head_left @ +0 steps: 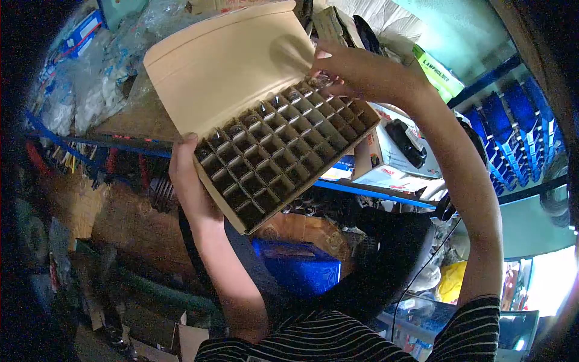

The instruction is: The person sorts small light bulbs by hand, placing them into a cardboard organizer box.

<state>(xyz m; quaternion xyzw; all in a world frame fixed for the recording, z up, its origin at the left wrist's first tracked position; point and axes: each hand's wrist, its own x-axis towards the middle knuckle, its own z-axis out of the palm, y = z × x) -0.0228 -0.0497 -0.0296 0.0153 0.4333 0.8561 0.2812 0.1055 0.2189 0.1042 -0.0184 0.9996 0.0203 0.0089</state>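
An open cardboard box (283, 154) with a grid of small square compartments is tilted in front of me, its lid (226, 66) folded back. Small glassy items (263, 108) sit in the compartments along the lid side; many other compartments look empty. My left hand (187, 175) grips the box's left end, thumb on the rim. Over the far right corner is my right hand (338, 69), its fingers bent together at a clear glassy item partly hidden by them.
Plastic bags (99, 84) lie on the shelf at upper left. Right of the box are a white carton with a black object (405, 143) and a green lampholder box (437, 72). Blue bins (512, 133) line the right wall. A blue case (298, 268) lies below.
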